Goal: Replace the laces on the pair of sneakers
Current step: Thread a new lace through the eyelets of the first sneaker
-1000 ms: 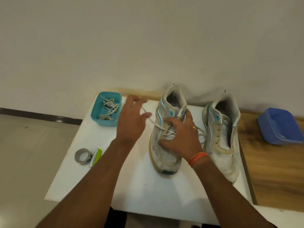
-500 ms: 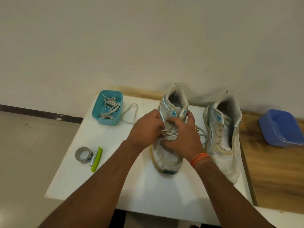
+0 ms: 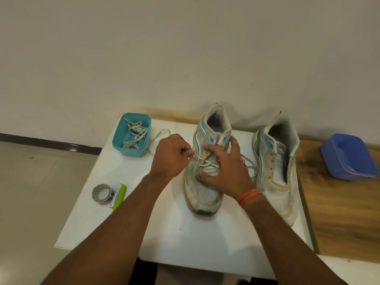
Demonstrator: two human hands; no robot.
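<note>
On the far left of the white surface [image 3: 98, 221] sits a tape roll [image 3: 102, 192] with a green cutter [image 3: 118, 197] touching its right side. Behind them, a teal tub [image 3: 131, 134] holds a tangle of speckled laces [image 3: 134, 135]. Just right of the tub, a loop of white lace [image 3: 159, 135] lies on the surface and runs to the left hand [image 3: 171, 156], whose curled fingers pinch it taut beside the shoe. The left sneaker [image 3: 206, 161] stands upright, toe toward the camera, with lace crossing its lower eyelets (the upper ones look bare). The right hand [image 3: 225, 171] grips this sneaker over the tongue, thumb low on the toe side and fingers up by the collar; an orange band [image 3: 248, 197] circles the wrist. A slack lace end trails between the two shoes. Next, the right sneaker [image 3: 275, 161] rests just beside it, unlaced. Well apart, on the wood top [image 3: 339, 212], sits a blue tub [image 3: 348, 156].
</note>
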